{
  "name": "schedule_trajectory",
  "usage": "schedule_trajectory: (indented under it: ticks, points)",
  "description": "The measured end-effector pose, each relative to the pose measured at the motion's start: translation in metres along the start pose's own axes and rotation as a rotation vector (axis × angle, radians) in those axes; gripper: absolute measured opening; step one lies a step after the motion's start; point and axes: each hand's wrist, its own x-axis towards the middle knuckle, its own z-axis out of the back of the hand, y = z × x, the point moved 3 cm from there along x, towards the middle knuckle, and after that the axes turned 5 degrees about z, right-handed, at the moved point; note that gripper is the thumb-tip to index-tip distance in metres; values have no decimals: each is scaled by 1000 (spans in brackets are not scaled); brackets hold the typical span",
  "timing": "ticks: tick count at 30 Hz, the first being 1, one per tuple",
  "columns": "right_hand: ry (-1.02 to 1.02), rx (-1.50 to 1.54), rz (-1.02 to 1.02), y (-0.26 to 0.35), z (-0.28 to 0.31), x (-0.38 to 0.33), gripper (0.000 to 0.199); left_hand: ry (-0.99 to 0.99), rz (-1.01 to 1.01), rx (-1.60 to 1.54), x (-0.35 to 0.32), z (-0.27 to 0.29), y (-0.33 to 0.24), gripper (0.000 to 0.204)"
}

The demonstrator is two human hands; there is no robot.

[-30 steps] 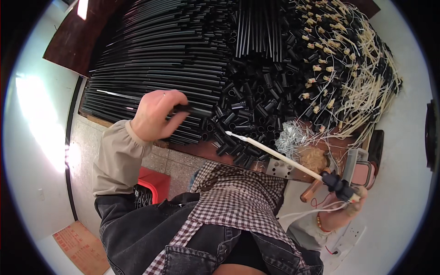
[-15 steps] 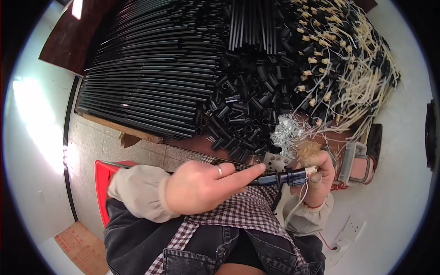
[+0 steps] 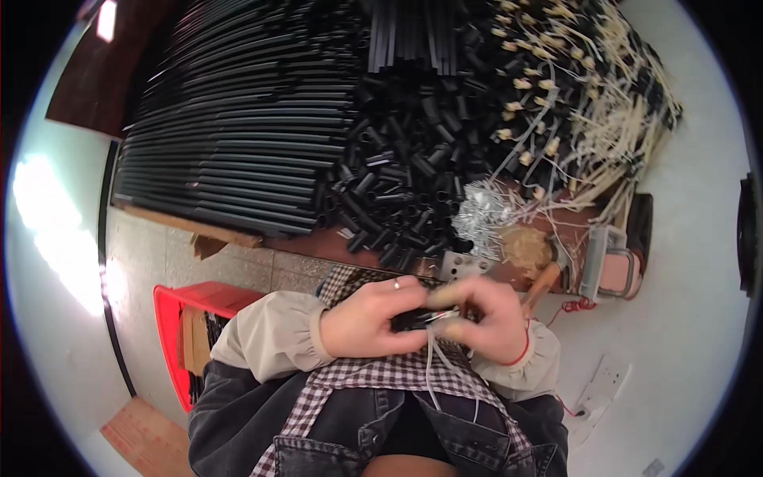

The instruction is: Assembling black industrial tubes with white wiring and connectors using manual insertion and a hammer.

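Observation:
Close together above my lap, both hands work on one black tubular fitting (image 3: 408, 321). My left hand (image 3: 369, 318), with a ring on one finger, wraps round its left part. My right hand (image 3: 494, 316) closes its thumb and fingers at the other end, where a small pale, shiny bit shows. From between the hands a white wire (image 3: 430, 374) hangs down over the checked apron (image 3: 373, 377). Fingers hide most of the fitting, and the right fingertips are a little blurred.
Long black tubes (image 3: 254, 175) lie stacked on the bench at left. Short black tubes (image 3: 397, 187) and silvery pins (image 3: 482, 219) fill the middle. Cream connectors with white wires (image 3: 588, 119) are heaped at right, near a wooden handle (image 3: 543, 286). A red crate (image 3: 169, 334) stands left.
My right hand has moved left to meet my left hand, which now grips the black fitting instead of pointing a finger. The long black piece is now mostly hidden, and the view has shifted slightly.

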Motion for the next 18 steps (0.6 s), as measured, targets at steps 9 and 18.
schedule_trajectory:
  ticks: [9, 18]
  points:
    - [40, -562, 750, 31, 15, -21, 25, -323, -197, 250, 4, -10, -31, 30]
    - [-446, -1923, -81, -6, 144, 98, 41, 264, 732, 236, -33, -1, 40, 61]
